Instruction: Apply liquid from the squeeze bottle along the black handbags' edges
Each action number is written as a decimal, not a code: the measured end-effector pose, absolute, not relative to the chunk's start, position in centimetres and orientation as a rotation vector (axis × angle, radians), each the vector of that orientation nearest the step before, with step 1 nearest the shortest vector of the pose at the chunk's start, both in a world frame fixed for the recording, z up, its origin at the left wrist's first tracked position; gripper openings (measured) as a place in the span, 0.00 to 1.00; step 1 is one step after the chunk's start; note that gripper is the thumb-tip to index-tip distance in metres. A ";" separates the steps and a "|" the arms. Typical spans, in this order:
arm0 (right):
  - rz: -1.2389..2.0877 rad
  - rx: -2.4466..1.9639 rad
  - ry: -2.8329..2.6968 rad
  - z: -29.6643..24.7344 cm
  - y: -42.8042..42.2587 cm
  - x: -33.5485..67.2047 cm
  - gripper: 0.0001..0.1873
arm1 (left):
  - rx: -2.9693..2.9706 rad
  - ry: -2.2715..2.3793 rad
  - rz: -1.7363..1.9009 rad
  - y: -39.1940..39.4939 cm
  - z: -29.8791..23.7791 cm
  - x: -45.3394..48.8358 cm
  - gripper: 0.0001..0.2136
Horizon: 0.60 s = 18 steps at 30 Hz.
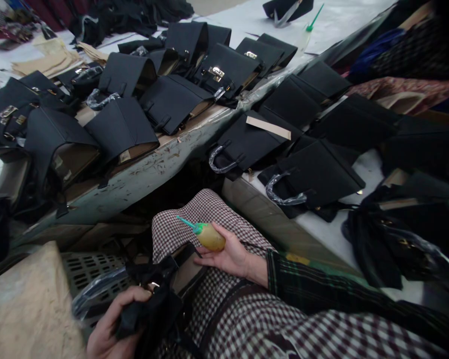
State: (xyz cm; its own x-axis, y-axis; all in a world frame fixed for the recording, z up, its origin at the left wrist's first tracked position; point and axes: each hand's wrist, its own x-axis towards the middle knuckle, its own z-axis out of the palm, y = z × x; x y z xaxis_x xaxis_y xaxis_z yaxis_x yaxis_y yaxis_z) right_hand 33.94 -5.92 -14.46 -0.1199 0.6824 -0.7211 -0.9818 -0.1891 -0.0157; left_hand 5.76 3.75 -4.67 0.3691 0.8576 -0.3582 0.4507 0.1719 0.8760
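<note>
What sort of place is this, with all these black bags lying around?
Probably a handbag workshop or small factory. Rows of unfinished black handbags cover a worn workbench, and the right hand holds a yellow squeeze bottle with a green nozzle, perhaps glue.

workbench with chipped pale green edge is the landmark. beyond it: white-covered table. right of it: second white-topped bench with scuffed tan side panel, patterned cloth farther off. below it: grey slotted plastic crate, beige sheet. light flat, even.
</note>
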 end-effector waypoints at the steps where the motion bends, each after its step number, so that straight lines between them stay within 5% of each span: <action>1: 1.651 -0.717 0.572 -14.5 -5.9 33.9 0.28 | 1.460 1.255 0.448 3.7 -4.8 5.6 0.12; 18: 1.707 -0.689 0.590 -14.6 -5.5 34.0 0.33 | 1.586 1.116 0.488 2.8 -3.6 6.4 0.09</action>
State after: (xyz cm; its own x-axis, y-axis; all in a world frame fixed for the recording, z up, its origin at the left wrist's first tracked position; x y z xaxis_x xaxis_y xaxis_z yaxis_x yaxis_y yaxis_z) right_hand 34.04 -5.54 -14.57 -0.1823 0.6787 -0.7115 -0.9731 -0.2280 0.0319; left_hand 6.41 2.77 -3.65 0.4746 0.8488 -0.2333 0.4045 0.0251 0.9142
